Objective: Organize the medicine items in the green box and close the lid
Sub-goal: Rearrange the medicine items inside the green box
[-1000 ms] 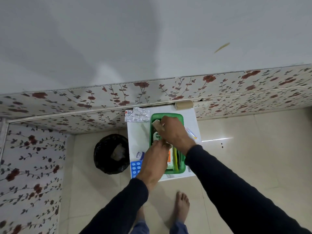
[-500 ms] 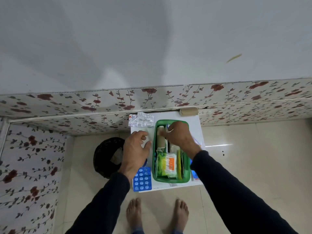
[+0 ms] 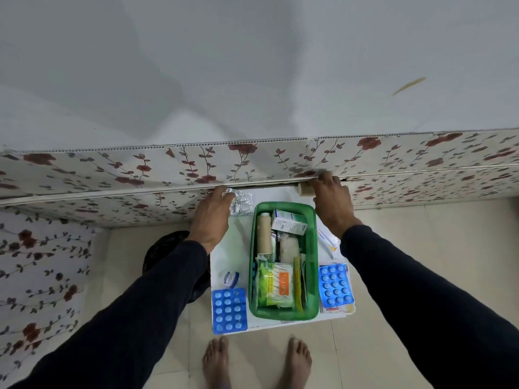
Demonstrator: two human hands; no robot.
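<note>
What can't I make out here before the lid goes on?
- Lid: not visible in the head view; both hands, left hand and right hand, reach toward the wall ledge.
- Silver blister pack: partly covered by the left hand.
- Green box: lower layers hidden under the cotton-bud packet and bandage roll.
- Small carton: print too small to read.
- Right grip: fingertips hidden against the ledge.

Dim even light, soft shadows, wide-angle edge distortion
</note>
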